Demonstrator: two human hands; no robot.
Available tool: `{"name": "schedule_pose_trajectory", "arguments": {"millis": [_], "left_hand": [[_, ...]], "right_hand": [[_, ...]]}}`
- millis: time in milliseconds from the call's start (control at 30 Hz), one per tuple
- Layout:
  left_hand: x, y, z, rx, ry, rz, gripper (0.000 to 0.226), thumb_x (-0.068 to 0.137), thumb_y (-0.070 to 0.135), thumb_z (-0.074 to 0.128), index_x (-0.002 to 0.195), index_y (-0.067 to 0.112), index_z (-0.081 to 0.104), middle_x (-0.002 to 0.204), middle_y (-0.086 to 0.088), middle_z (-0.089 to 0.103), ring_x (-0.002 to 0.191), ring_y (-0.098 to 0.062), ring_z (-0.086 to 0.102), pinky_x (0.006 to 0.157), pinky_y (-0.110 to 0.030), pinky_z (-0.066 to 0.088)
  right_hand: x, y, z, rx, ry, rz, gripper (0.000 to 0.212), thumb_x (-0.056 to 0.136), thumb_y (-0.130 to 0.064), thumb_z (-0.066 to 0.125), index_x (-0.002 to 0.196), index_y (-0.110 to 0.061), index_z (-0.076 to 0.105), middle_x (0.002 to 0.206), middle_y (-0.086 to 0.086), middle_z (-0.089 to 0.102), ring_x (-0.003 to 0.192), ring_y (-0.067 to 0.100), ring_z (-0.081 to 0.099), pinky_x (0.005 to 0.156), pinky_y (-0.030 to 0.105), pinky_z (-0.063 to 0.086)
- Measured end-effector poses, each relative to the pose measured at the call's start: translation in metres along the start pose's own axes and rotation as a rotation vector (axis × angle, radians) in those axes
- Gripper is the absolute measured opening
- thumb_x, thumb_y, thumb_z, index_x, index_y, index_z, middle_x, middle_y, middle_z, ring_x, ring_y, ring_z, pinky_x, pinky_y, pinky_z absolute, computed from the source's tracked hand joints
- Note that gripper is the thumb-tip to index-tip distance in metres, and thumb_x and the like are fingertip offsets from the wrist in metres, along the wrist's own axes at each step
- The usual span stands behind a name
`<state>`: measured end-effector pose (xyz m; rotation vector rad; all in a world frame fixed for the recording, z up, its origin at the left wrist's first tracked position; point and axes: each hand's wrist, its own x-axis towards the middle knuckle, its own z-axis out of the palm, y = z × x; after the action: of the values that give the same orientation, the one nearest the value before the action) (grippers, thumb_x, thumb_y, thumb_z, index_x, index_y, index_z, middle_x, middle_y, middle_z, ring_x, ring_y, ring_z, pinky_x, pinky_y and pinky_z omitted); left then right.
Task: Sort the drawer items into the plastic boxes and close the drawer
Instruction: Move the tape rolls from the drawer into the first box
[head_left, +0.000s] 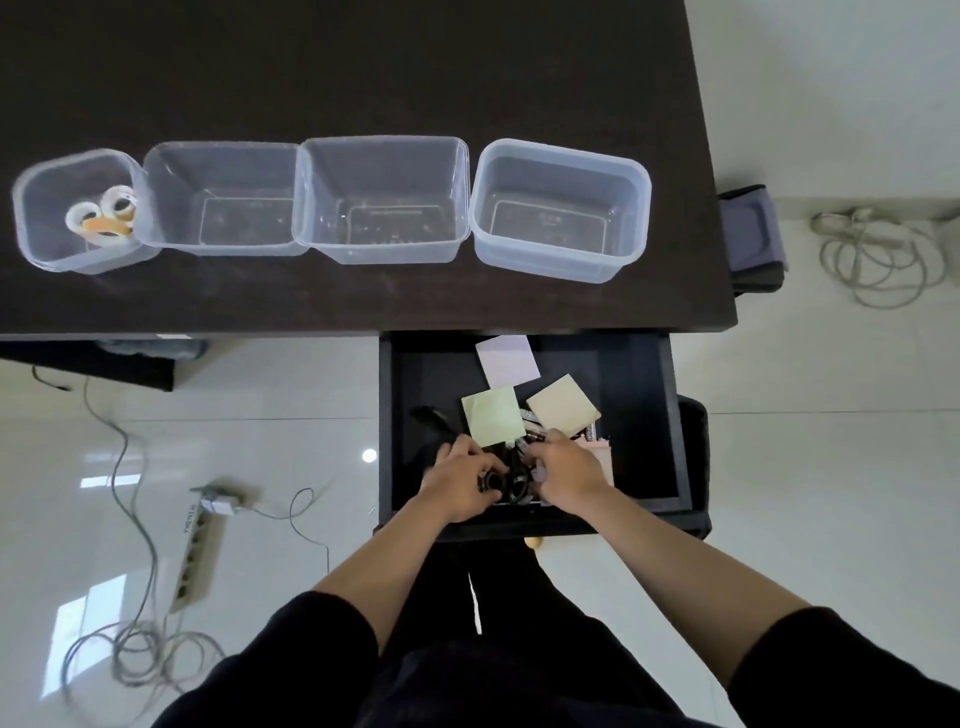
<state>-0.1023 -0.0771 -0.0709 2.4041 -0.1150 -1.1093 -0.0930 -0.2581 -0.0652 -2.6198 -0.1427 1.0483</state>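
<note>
Power strip (200, 551): blurred lettering, perhaps brand, unreadable; no other text

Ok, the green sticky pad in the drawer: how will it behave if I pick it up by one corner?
The green sticky pad looks thin and flat, so probably light and somewhat floppy. It leans on clutter rather than lying flat, so a push may slide it. If it's loose sheets, the top one could peel away.

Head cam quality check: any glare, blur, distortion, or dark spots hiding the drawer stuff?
Head view: wide-angle bend curves the desk edge; window glare streaks the floor tiles; left hand and right hand slightly soft; dark items between them merge into the black drawer; sticky notes and boxes read clearly.
</note>
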Motion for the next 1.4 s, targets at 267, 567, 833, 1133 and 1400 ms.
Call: {"name": "schedule_pose_trajectory", "arguments": {"millis": [267, 567, 833, 1133, 1400], "left_hand": [[0.012, -0.014, -0.010, -0.049, 0.121, -0.063, 0.064, 0.074, 0.008, 0.072, 0.130, 0.031, 0.050, 0.127, 0.004, 0.029, 0.108, -0.015, 0.039, 0.077, -0.027, 0.051], [0.014, -0.027, -0.017, -0.110, 0.317, -0.010, 0.033, 0.083, 0.004, 0.064, 0.113, 0.017, 0.064, 0.127, 0.001, 0.039, 0.120, -0.015, 0.039, 0.093, -0.016, 0.036], [-0.003, -0.014, -0.016, -0.190, 0.386, -0.012, 0.009, 0.081, 0.018, 0.067, 0.090, 0.018, 0.067, 0.100, 0.004, 0.058, 0.094, -0.013, 0.057, 0.069, -0.028, 0.052], [-0.005, -0.010, -0.011, -0.105, 0.223, -0.101, 0.034, 0.078, 0.020, 0.071, 0.110, 0.022, 0.060, 0.101, 0.001, 0.066, 0.089, -0.022, 0.063, 0.074, -0.036, 0.056], [-0.005, -0.018, -0.015, -0.227, 0.338, -0.187, 0.016, 0.082, 0.023, 0.069, 0.088, 0.012, 0.058, 0.083, -0.002, 0.063, 0.075, -0.020, 0.061, 0.063, -0.030, 0.050]], "right_hand": [[0.001, 0.009, -0.011, 0.126, 0.046, 0.056, 0.039, 0.076, -0.021, 0.073, 0.114, -0.020, 0.062, 0.107, -0.002, 0.043, 0.102, 0.020, 0.053, 0.077, 0.029, 0.044], [0.005, 0.015, -0.020, 0.181, 0.112, 0.050, 0.037, 0.076, -0.024, 0.073, 0.111, -0.016, 0.064, 0.105, 0.000, 0.047, 0.102, 0.020, 0.054, 0.084, 0.036, 0.049], [-0.003, 0.010, -0.010, 0.030, 0.171, -0.108, 0.019, 0.083, -0.027, 0.066, 0.098, -0.016, 0.070, 0.100, 0.002, 0.059, 0.101, 0.023, 0.055, 0.080, 0.031, 0.043], [0.001, -0.008, -0.004, -0.115, -0.012, -0.184, 0.025, 0.086, -0.032, 0.063, 0.110, -0.036, 0.068, 0.106, -0.006, 0.066, 0.109, 0.022, 0.049, 0.086, 0.035, 0.035], [0.002, -0.009, 0.000, -0.060, -0.070, -0.205, 0.054, 0.078, -0.004, 0.061, 0.124, -0.032, 0.058, 0.127, -0.005, 0.060, 0.120, 0.021, 0.046, 0.091, 0.035, 0.033]]}}
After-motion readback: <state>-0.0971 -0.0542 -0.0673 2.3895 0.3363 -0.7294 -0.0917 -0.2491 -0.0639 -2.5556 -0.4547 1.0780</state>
